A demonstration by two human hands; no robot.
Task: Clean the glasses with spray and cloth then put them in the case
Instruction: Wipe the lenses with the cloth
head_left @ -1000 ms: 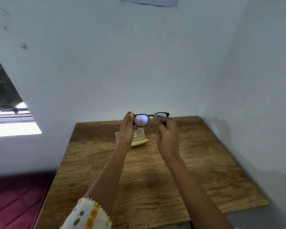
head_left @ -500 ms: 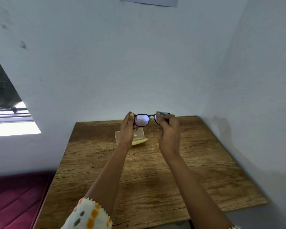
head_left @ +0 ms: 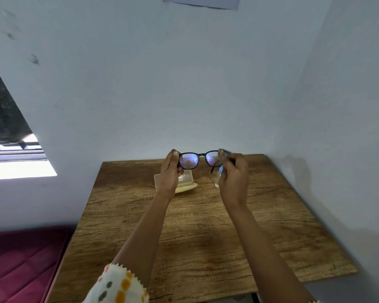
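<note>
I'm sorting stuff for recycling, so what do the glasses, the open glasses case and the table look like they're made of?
Glasses: thin black frame with a dull sheen, probably plastic. The lenses are clear and glossy, with purplish reflections.
Glasses case: pale yellow, smooth, rigid-looking shell, likely hard plastic.
Table: matte brown top with grain lines and crack marks, so wood or a wood-print laminate.

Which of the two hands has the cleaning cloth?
The right hand, pinching the grey cloth at one lens of the glasses; the left hand only grips the frame's other end.
</note>
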